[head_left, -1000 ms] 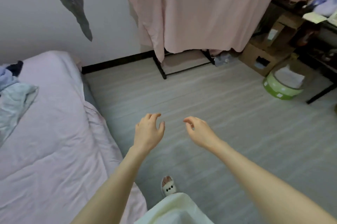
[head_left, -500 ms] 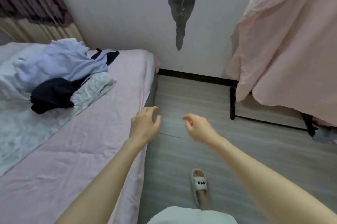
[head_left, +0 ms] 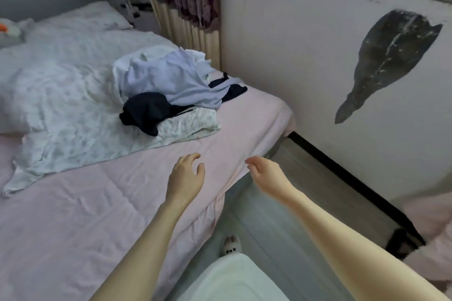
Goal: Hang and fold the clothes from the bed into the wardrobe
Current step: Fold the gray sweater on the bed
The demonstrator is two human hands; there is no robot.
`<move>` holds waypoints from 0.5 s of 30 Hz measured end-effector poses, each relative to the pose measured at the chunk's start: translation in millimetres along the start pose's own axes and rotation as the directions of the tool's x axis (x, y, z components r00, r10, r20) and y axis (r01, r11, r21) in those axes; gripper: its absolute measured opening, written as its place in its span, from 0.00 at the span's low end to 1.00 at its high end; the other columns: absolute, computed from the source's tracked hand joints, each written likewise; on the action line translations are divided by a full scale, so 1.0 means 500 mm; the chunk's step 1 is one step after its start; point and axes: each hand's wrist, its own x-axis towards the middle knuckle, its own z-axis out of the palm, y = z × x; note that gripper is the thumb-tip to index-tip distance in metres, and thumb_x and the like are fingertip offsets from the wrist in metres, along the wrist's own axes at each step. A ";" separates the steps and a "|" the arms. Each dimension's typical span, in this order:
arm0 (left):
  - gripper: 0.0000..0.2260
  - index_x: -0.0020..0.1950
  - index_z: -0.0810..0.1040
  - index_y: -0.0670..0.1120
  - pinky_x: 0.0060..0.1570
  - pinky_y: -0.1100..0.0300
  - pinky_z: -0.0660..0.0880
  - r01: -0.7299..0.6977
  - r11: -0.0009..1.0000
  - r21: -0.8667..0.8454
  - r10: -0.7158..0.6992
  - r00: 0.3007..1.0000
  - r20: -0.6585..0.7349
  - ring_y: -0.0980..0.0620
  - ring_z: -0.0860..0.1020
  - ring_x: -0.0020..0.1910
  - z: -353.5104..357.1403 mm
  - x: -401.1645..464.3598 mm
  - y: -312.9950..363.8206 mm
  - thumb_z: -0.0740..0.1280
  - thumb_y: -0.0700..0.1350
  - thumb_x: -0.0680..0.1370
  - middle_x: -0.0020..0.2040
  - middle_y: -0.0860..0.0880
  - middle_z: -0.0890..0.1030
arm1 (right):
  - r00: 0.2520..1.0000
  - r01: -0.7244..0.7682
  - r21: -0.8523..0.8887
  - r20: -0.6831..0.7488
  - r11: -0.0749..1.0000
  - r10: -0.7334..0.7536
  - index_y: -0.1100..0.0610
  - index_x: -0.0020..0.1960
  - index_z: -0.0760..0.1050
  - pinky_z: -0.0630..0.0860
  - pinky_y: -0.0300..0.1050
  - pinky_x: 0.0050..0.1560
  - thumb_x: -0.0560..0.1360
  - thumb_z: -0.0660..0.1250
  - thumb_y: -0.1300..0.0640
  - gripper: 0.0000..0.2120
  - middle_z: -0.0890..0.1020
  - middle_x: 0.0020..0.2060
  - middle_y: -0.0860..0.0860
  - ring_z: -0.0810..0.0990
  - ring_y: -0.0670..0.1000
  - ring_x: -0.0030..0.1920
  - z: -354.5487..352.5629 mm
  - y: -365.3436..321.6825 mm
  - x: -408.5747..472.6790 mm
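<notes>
A pile of clothes lies on the bed (head_left: 73, 215) near its far corner: a pale lilac garment (head_left: 171, 80) on top and a dark navy garment (head_left: 144, 112) partly under it. Both rest on a white patterned quilt (head_left: 61, 105). My left hand (head_left: 186, 178) hovers over the pink sheet, fingers loosely curled, holding nothing. My right hand (head_left: 265, 172) hangs past the bed's edge over the floor, also empty, fingers relaxed. The clothes lie well beyond both hands. Only a pink fabric edge (head_left: 430, 222) of the wardrobe cover shows at the right.
A white wall (head_left: 293, 68) with a dark peeled patch (head_left: 391, 56) stands right of the bed. A striped curtain (head_left: 186, 2) hangs at the bed's far corner. Grey floor (head_left: 293, 202) runs between bed and wall. My slippered foot (head_left: 231, 244) stands by the bed.
The view has swung left from the pink wardrobe cover and floor to the bed. The clothes pile has come into full view. Both hands stay empty in front of me.
</notes>
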 end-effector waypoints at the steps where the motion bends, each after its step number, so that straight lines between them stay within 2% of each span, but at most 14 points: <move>1: 0.15 0.66 0.73 0.46 0.59 0.60 0.66 0.010 1.000 0.000 -0.010 1.000 -0.009 0.49 0.72 0.63 0.004 0.032 -0.004 0.61 0.44 0.79 0.65 0.48 0.74 | 1.000 0.009 0.004 0.014 1.000 -0.009 0.57 0.63 0.75 0.70 0.44 0.57 0.78 0.55 0.60 0.16 0.81 0.57 0.53 0.77 0.54 0.59 -0.002 0.000 0.038; 4: 0.15 0.65 0.74 0.45 0.57 0.62 0.66 0.038 0.999 -0.012 -0.038 0.998 -0.053 0.49 0.72 0.63 0.015 0.180 -0.012 0.62 0.44 0.79 0.64 0.48 0.75 | 0.997 0.046 0.009 0.065 0.999 -0.046 0.56 0.63 0.74 0.70 0.41 0.51 0.79 0.54 0.60 0.16 0.81 0.56 0.52 0.77 0.52 0.57 -0.006 0.000 0.190; 7: 0.15 0.65 0.74 0.44 0.58 0.59 0.67 0.064 0.998 -0.025 -0.065 0.994 -0.083 0.47 0.72 0.63 0.015 0.359 -0.014 0.62 0.44 0.79 0.63 0.46 0.75 | 0.993 0.089 -0.012 0.073 0.996 -0.088 0.57 0.63 0.74 0.67 0.38 0.49 0.79 0.55 0.60 0.16 0.80 0.57 0.52 0.77 0.51 0.57 -0.006 -0.003 0.362; 12: 0.16 0.66 0.73 0.43 0.60 0.55 0.68 0.153 0.988 -0.004 -0.153 0.985 -0.084 0.46 0.72 0.62 0.012 0.650 -0.033 0.61 0.43 0.79 0.64 0.44 0.74 | 0.990 0.098 -0.079 0.106 0.992 -0.089 0.57 0.65 0.72 0.66 0.39 0.50 0.78 0.54 0.60 0.17 0.79 0.60 0.53 0.76 0.53 0.59 0.011 -0.034 0.670; 15: 0.16 0.68 0.71 0.43 0.63 0.50 0.69 0.187 0.982 0.043 -0.184 0.981 -0.062 0.45 0.70 0.65 0.012 0.778 -0.064 0.59 0.43 0.80 0.66 0.44 0.72 | 0.987 0.118 -0.101 0.123 0.988 -0.105 0.58 0.67 0.70 0.70 0.43 0.48 0.78 0.54 0.61 0.18 0.80 0.56 0.55 0.77 0.56 0.56 0.051 -0.056 0.827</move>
